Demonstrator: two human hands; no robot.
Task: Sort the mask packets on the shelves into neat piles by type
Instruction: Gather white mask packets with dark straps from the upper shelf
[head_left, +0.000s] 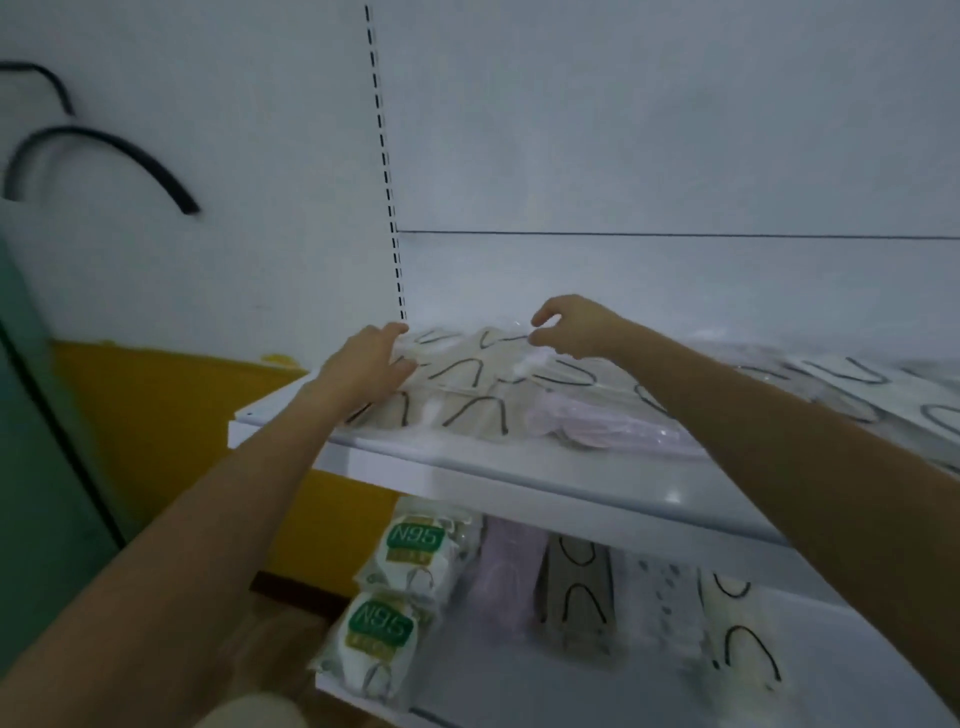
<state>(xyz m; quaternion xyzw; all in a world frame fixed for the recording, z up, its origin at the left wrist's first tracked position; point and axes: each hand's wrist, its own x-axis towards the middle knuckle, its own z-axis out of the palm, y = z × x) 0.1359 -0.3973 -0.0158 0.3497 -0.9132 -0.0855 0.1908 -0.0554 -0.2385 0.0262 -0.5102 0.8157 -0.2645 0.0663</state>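
Setting: White wall (623, 130) behind two white shelves, in dim light.
Task's thing: beige packets (467, 384) with black ear loops lie overlapped at the left end of the upper shelf (467, 467).
Left grip (369, 358): clasps the heap's left edge between thumb and fingers.
Right grip (566, 327): fingers curled, apparently pinching clear wrapper at the heap's far edge; blur leaves this unsure.
Key relation: the heap's long axis runs left to right along the shelf and lies between the two grips, both already on it, so squaring it up looks like a two-handed move.
Count, upper shelf: beige packets are too overlapped to number; one pink packet (597, 426) sits just right of them; white packets (857, 384) farther right, at least two.
Count, lower shelf (571, 696): two N95 packets (410, 545), one pink, one grey-brown, one dotted, one cream.
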